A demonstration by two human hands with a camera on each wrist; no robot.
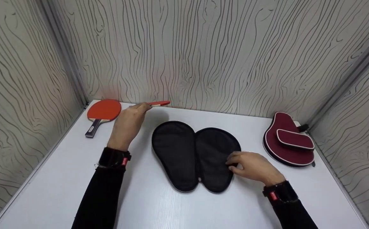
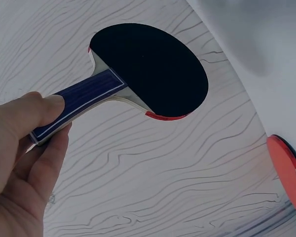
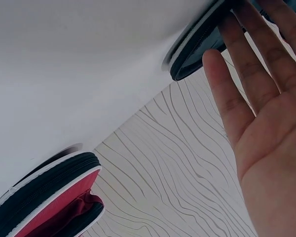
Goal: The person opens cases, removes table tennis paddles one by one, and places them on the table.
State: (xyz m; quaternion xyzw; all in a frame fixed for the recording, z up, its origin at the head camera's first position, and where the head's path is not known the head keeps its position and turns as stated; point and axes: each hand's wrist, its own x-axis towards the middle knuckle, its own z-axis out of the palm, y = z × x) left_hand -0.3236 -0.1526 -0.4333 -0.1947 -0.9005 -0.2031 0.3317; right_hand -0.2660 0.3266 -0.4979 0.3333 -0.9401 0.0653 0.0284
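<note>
My left hand [image 1: 130, 119] grips a table tennis paddle [image 2: 148, 69] by its blue handle, thumb on top and fingers beneath. In the left wrist view its black face shows; the head view catches only a thin red edge. A black paddle case [image 1: 174, 152] lies unfolded on the table, its two halves side by side. Over the right half's outer edge is my right hand [image 1: 254, 165], fingers extended in the right wrist view [image 3: 271, 98] and holding nothing. The fingertips overlap the case lining.
A second paddle [image 1: 104, 109], red side up, lies at the table's back left corner. At the right stands a maroon paddle case [image 1: 287, 143] with a white-trimmed pocket. Wood-patterned walls [image 1: 184, 54] enclose the white table [image 1: 159, 210] at the back and sides.
</note>
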